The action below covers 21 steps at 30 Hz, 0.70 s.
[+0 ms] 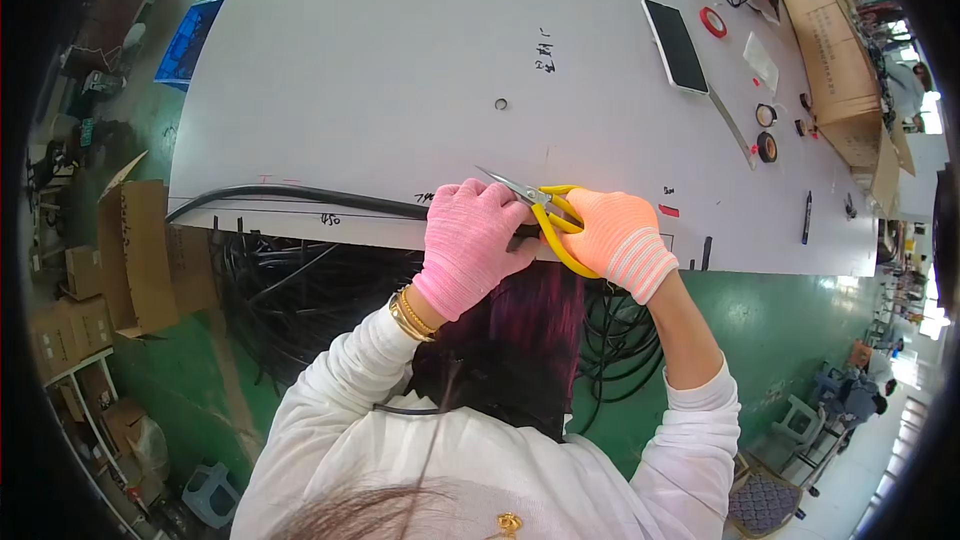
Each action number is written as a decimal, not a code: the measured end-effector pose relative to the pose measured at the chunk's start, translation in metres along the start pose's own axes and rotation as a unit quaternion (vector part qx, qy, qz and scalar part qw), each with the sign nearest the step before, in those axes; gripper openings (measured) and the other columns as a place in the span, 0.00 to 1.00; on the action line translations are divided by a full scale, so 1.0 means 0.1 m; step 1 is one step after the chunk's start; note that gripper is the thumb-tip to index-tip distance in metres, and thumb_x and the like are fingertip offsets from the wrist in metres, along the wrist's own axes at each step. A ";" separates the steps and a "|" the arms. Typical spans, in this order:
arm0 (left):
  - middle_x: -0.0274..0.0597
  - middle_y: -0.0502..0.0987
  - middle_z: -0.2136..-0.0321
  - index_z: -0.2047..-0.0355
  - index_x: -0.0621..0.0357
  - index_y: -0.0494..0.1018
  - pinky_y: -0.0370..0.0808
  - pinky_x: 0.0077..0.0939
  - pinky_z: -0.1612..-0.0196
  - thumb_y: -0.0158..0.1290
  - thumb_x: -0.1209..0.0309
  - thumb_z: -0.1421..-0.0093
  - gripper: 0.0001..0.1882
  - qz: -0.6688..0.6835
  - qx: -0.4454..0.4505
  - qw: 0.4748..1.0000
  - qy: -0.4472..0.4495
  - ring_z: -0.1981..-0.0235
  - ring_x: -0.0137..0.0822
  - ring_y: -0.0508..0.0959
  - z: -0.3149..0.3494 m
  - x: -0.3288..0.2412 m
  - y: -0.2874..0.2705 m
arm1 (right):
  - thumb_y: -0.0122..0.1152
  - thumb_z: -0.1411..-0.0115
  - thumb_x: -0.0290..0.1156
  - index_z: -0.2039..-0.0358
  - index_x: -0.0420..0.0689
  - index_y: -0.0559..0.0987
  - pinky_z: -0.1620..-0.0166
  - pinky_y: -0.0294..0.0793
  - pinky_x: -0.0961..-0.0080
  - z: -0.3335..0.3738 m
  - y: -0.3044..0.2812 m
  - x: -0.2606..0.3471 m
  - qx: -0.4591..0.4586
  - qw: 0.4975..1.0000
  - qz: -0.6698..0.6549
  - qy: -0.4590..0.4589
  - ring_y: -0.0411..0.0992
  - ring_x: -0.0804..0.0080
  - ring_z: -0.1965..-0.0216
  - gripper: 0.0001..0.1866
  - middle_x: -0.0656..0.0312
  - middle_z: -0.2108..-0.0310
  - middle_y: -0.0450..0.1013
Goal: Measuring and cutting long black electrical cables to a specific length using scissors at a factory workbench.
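My left hand (468,248), in a pink knit glove, is closed around a thick black cable (335,197) near the table's front edge. The cable runs left along the edge and curves down past the table's left corner. My right hand (618,237), in an orange glove with pale stripes at the cuff, grips yellow-handled scissors (540,197). Their pointed metal blades stand partly apart and reach left over the fingers of my left hand. The cable's end by the scissors is mostly hidden behind my left hand.
A white phone (676,45) and a steel ruler (732,125) lie at the right. Red tape (713,22), black tape (767,147) and a marker (807,217) are nearby. A small ring (501,104) lies mid-table. Black cables (290,290) are heaped below the edge; a cardboard box (150,260) stands left.
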<state>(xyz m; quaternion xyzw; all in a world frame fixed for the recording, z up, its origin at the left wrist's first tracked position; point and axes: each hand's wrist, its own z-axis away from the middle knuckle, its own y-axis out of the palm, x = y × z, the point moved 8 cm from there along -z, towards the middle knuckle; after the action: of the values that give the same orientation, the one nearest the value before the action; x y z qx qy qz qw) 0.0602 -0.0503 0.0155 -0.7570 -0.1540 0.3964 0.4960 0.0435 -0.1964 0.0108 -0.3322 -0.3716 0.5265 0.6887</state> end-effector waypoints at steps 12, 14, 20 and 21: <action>0.40 0.78 0.67 0.69 0.53 0.81 0.73 0.40 0.56 0.64 0.62 0.51 0.12 0.075 0.132 0.988 0.011 0.62 0.46 0.78 -0.11 -0.10 0.00 | 0.68 0.44 0.42 0.75 0.42 0.74 0.73 0.66 0.64 0.81 -0.29 -0.13 -0.467 0.850 -0.169 -0.176 0.71 0.56 0.79 0.17 0.56 0.81 0.72; 0.42 0.77 0.67 0.69 0.56 0.80 0.74 0.39 0.58 0.63 0.63 0.49 0.11 0.150 0.162 0.975 -0.028 0.63 0.47 0.78 -0.06 -0.09 -0.02 | 0.62 0.38 0.45 0.74 0.42 0.75 0.75 0.65 0.68 0.89 0.11 -0.35 -0.299 0.747 -0.578 -0.138 0.71 0.61 0.80 0.18 0.57 0.80 0.73; 0.44 0.76 0.70 0.70 0.62 0.78 0.74 0.35 0.63 0.63 0.69 0.49 0.10 0.224 0.183 0.955 -0.063 0.69 0.45 0.76 -0.02 -0.14 -0.12 | 0.50 0.27 0.47 0.65 0.40 0.70 0.67 0.69 0.77 1.39 1.49 0.22 0.012 0.683 -0.725 -0.090 0.66 0.69 0.74 0.21 0.65 0.74 0.65; 0.44 0.75 0.70 0.70 0.63 0.77 0.74 0.33 0.63 0.63 0.71 0.49 0.10 0.242 0.188 0.949 -0.074 0.69 0.43 0.76 -0.02 -0.15 -0.12 | 0.51 0.27 0.47 0.62 0.39 0.69 0.63 0.70 0.77 1.41 1.61 0.26 -0.007 0.706 -0.700 -0.111 0.66 0.70 0.71 0.21 0.65 0.71 0.65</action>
<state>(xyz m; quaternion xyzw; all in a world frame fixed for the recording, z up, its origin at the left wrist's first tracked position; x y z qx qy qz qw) 0.0539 -0.0549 0.0334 -0.6335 0.0745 0.5809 0.5056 -0.1502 -0.1253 -0.0507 0.0795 -0.5746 -0.0760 0.8110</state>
